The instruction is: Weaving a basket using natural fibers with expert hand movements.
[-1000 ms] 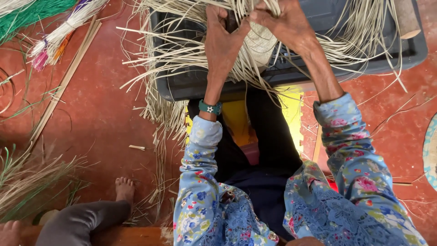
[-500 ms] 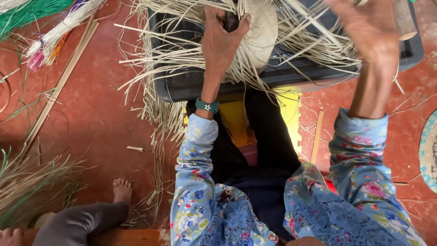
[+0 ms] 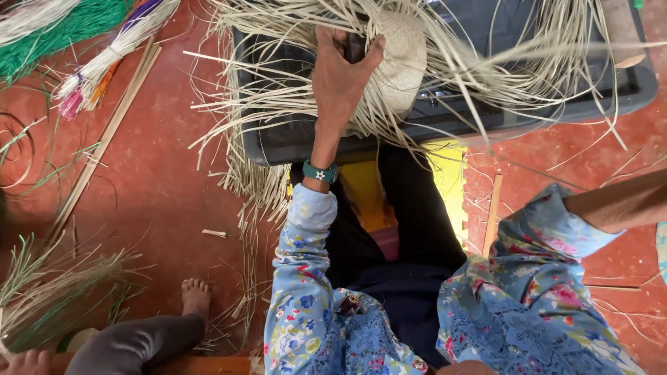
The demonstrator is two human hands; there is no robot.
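My left hand [image 3: 340, 76] is closed on the edge of a pale, round woven straw piece [image 3: 404, 52]. The piece rests on a black plastic tub [image 3: 292, 142], and long loose straw strands [image 3: 514, 76] fan out from it on all sides. My right hand is outside the picture; only its bare forearm [image 3: 622, 203] and floral sleeve show at the right edge. One blurred strand [image 3: 556, 50] stretches from the weave toward the upper right. A teal wristband [image 3: 319, 171] sits on my left wrist.
Bundles of green, white and purple dyed straw [image 3: 83, 42] lie at the top left beside long wooden slats [image 3: 104, 142]. Another person's bare foot [image 3: 196, 295] and grey-clad leg are at the bottom left. A short stick [image 3: 493, 212] lies on the red floor by a yellow mat [image 3: 448, 173].
My right hand left the woven piece, rose to the right and went out of view, drawing a strand with it. My left hand kept its hold.
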